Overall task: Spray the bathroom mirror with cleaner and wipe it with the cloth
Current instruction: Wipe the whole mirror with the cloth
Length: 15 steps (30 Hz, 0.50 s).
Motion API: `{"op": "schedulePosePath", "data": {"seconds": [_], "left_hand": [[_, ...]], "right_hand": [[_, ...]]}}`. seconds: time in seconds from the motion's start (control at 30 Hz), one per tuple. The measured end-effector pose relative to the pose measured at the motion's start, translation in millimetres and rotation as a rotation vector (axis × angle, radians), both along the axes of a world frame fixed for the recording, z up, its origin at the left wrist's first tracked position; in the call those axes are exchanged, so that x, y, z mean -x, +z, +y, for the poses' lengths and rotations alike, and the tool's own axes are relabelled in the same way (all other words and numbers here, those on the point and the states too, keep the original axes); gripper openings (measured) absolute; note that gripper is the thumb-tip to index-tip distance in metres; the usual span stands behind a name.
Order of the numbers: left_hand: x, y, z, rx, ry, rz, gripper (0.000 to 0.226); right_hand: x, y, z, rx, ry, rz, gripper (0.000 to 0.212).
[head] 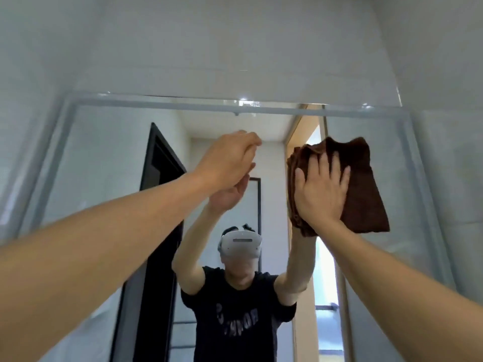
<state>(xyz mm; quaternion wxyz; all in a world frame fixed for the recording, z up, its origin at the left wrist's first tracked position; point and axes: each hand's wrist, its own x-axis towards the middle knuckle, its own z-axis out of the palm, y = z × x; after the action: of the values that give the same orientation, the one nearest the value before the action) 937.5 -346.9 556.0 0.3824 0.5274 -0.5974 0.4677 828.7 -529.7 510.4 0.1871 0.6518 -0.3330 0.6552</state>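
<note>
The bathroom mirror [104, 158] fills the wall ahead, its top edge just above both hands. A folded brown cloth [366, 189] lies flat against the glass at the upper right. My right hand [320, 194] presses on it with straight, spread fingers. My left hand [227, 160] is raised at the upper middle of the mirror, its fingertips against the glass, and it holds nothing. The mirror reflects both arms and a person wearing a headset. No spray bottle is in view.
White tiled wall [235, 48] runs above and beside the mirror. The glass reflects a dark door frame [156, 165] on the left and a bright doorway [324, 270] on the right.
</note>
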Motion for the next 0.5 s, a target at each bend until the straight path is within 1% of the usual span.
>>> {"op": "schedulePosePath", "data": {"seconds": [0.17,0.23,0.3,0.4,0.5], "left_hand": [[-80.8,-24.9,82.0,0.302,0.209,0.143,0.03],[-102.0,-43.5,107.4,0.377,0.276,0.175,0.029],[-120.6,-62.1,125.4,0.414,0.339,0.193,0.029],[-141.0,-83.9,136.4,0.416,0.402,0.216,0.027],[-144.7,-90.3,127.2,0.382,0.438,0.21,0.027]], "right_hand": [[-113.0,12.4,98.0,0.319,0.135,0.31,0.055],[-158.1,0.1,137.7,0.399,0.19,0.433,0.052],[-186.0,-13.7,161.6,0.445,0.204,0.52,0.05],[-187.2,-12.9,162.8,0.468,0.151,0.575,0.058],[-155.2,8.3,136.8,0.474,0.071,0.577,0.068]]}}
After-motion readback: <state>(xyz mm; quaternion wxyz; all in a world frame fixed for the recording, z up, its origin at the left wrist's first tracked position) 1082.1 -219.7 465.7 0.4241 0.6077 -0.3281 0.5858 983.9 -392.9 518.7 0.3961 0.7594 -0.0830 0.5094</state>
